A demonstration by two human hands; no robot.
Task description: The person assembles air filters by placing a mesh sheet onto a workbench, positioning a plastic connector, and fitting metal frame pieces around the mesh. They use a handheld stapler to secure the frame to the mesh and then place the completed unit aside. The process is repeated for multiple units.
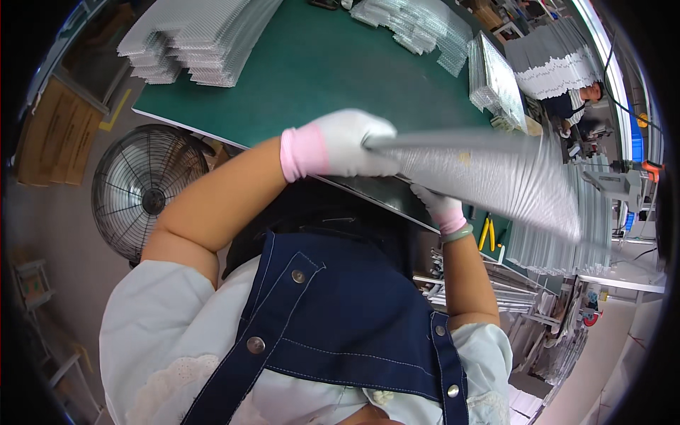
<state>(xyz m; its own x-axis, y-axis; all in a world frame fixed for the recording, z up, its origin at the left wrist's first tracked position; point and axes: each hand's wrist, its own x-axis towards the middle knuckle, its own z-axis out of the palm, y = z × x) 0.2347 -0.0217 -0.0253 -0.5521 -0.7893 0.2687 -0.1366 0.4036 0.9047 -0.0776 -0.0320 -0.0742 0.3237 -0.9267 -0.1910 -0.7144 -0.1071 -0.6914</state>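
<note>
A silvery ribbed sheet (489, 173) slants over the near edge of the green table, its far side and right end smeared by motion. My left hand (358, 142), in a white glove with a pink cuff, is closed on its left end, thumb on top. Against the sheet's near edge is my right hand (431, 202), gloved the same way, with a pale green bangle at the wrist. The sheet covers part of that hand, so its grip does not show.
Stacks of silvery mesh sheets (205, 35) lie on the green table (319, 71). Ribbed panels (556, 60) are piled at right. Yellow-handled pliers (486, 232) lie by my right wrist. A floor fan (150, 191) and cardboard boxes (60, 134) stand left. Another person (567, 106) is far right.
</note>
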